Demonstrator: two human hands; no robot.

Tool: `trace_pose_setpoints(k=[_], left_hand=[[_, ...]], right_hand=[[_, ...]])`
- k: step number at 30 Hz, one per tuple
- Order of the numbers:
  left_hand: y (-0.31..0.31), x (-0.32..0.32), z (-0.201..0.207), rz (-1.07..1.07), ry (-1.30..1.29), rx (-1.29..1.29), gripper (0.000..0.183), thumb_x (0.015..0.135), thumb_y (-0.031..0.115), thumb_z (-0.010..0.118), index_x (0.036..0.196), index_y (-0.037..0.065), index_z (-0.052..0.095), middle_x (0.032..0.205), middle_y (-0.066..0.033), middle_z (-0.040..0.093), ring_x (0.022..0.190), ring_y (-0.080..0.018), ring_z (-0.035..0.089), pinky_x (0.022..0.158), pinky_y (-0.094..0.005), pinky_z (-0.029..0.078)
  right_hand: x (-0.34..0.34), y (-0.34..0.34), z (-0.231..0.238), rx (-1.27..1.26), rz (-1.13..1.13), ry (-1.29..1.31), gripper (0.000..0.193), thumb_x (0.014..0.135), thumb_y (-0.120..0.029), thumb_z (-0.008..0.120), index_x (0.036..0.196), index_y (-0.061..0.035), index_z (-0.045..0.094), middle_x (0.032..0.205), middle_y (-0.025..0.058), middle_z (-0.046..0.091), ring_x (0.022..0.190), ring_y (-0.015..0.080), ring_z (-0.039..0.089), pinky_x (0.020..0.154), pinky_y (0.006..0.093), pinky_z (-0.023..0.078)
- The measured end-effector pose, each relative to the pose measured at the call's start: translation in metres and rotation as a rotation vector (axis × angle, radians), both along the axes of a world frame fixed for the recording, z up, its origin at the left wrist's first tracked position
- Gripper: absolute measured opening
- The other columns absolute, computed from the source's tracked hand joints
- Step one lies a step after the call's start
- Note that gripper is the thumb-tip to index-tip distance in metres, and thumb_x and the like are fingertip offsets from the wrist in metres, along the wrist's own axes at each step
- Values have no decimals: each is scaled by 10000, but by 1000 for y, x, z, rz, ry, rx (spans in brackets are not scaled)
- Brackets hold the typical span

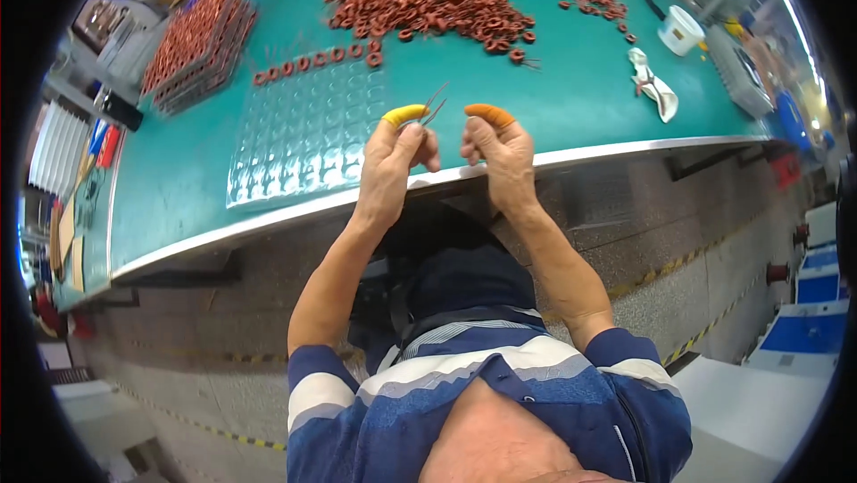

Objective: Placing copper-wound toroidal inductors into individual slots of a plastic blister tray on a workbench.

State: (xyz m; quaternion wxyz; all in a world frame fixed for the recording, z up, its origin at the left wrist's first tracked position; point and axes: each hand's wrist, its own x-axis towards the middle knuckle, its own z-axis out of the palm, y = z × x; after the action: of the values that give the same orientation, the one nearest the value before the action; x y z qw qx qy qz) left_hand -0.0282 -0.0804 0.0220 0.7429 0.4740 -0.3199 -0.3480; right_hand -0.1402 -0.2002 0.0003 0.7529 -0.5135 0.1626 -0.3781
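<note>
My left hand (393,154), a yellow cot on its index finger, is closed in a pinch over the near edge of the table. Two thin reddish wire leads (435,112) stick up from its fingertips, like those of the ring coils on the table; the body of this coil is hidden by the fingers. Just to the right, my right hand (504,148) has an orange finger cot and its thumb and fingers pressed together. What it holds, if anything, cannot be made out. Left of my hands lies a clear plastic blister tray (308,130), with a row of reddish-brown ring coils (320,60) along its far edge.
A big heap of ring coils (428,5) spreads across the far side of the green table (536,117). Stacked filled trays (201,37) stand at the left, near a black cylinder (118,110). At the right are a white cloth item (654,87) and a white cup (681,32).
</note>
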Motion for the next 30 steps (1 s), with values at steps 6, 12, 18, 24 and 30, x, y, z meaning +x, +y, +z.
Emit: trace_pose_setpoints(k=[6, 12, 18, 24, 30], left_hand=[[12, 6, -13, 39, -11, 32, 306, 1013, 168, 416, 1270, 3, 408, 868, -84, 577, 723, -138, 568, 691, -265, 483], [16, 16, -10, 86, -223, 27, 332, 1003, 140, 434, 1286, -25, 377, 850, -75, 555, 722, -124, 539, 691, -251, 460], [22, 19, -7, 157, -426, 292, 298, 951, 159, 481, 1199, -4, 516, 753, -62, 534, 649, -129, 534, 585, -277, 455], [12, 23, -24, 128, -376, 137, 242, 990, 125, 437, 1179, -22, 474, 788, -36, 500, 673, -90, 456, 609, -221, 389], [15, 19, -22, 229, -340, 126, 324, 1002, 151, 428, 1265, -39, 422, 813, -36, 508, 708, -90, 472, 652, -221, 409]], right_hand=[[11, 13, 9, -146, -10, 80, 311, 892, -234, 687, 1073, 6, 609, 776, 41, 639, 607, 76, 578, 526, 192, 430], [36, 8, 26, -162, 77, 162, 316, 924, -292, 637, 1058, -7, 630, 794, 54, 651, 657, 82, 599, 557, 193, 446], [47, -12, 32, -391, 220, 371, 233, 899, -232, 606, 918, -12, 680, 784, 64, 658, 719, 125, 611, 706, 272, 503], [45, -12, 31, -646, -16, 269, 317, 865, -274, 671, 958, 29, 649, 836, 126, 652, 766, 190, 626, 719, 306, 496], [33, 19, 33, -746, -150, 214, 285, 831, -170, 705, 1012, 29, 611, 674, 117, 603, 611, 218, 614, 599, 324, 494]])
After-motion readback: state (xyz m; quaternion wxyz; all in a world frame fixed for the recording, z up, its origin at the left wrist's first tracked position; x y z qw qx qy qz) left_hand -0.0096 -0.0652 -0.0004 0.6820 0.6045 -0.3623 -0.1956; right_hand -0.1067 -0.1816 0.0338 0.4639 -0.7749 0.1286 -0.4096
